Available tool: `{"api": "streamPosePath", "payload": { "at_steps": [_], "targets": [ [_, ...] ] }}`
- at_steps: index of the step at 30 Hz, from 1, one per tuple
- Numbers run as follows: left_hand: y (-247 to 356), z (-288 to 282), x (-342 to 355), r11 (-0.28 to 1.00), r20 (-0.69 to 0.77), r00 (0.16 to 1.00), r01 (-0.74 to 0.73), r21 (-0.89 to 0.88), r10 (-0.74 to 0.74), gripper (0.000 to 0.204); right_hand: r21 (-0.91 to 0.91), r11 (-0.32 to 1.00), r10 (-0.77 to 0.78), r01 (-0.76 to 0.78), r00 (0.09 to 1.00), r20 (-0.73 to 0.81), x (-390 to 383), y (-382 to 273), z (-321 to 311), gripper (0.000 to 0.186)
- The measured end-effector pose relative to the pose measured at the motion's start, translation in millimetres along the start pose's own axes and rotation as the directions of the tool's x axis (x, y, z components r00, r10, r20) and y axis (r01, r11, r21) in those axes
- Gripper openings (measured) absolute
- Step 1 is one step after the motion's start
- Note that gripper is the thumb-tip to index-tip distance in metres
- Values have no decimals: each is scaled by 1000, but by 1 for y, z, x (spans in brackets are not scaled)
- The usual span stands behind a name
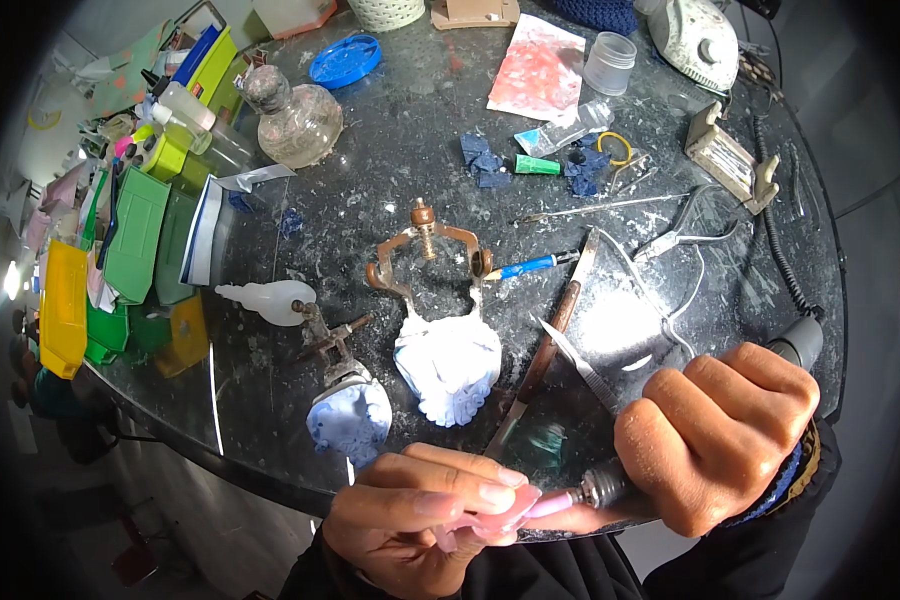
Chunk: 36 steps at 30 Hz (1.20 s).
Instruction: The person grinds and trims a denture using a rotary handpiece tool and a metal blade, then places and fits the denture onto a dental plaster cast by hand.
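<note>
My left hand [400, 505] pinches a thin, curved pink acrylic denture plate [500, 518] at the near edge of the bench. In my right fist [720, 435] is a rotary handpiece [604, 486], its dark front pointing left and its grey rear end showing behind the knuckles. The handpiece's pinkish grinding tip [552, 505] meets or nearly meets the plate's right edge; contact cannot be made out. Beyond my hands stands a brown articulator [423, 235] with a white plaster cast [448, 365]. A bluish cast [350, 418] on a smaller articulator lies to its left.
A wooden-handled knife [555, 345], a pointed blade [575, 362], a blue pencil [525, 267] and pliers [685, 235] lie ahead. Plastic bins [135, 230] crowd the left edge, near a glass burner [298, 125]. A coiled cord [775, 250] runs down the right side.
</note>
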<state>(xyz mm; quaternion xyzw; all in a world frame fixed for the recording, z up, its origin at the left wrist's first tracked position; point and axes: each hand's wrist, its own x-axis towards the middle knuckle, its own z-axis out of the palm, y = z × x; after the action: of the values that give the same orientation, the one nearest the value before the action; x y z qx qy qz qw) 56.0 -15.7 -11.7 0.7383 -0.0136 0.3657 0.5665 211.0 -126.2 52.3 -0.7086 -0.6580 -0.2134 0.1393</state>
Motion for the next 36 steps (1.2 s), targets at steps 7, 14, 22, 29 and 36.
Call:
{"api": "streamPosePath", "payload": {
  "at_steps": [7, 14, 22, 29, 36],
  "targets": [
    [30, 45, 2, 892, -572, 701, 219, -396, -426, 36, -14, 1000, -15, 15, 999, -38, 0, -2, 4, 62],
    [-10, 1, -10, 998, -31, 998, -52, -43, 50, 51, -41, 996, -80, 79, 996, -37, -4, 3, 6, 58],
    [-6, 0, -12, 999, -68, 997, -33, -2, 33, 51, -16, 997, -82, 81, 994, -70, -2, 1, 9, 57],
    [-9, -1, -8, 999, -51, 998, -47, -11, 46, 51, -8, 997, -72, 71, 997, -43, -1, 1, 7, 52],
    [5, 5, 8, 999, -60, 998, 10, -41, -12, 44, 28, 999, -36, 35, 999, 13, -1, 14, -1, 49]
  ]
}}
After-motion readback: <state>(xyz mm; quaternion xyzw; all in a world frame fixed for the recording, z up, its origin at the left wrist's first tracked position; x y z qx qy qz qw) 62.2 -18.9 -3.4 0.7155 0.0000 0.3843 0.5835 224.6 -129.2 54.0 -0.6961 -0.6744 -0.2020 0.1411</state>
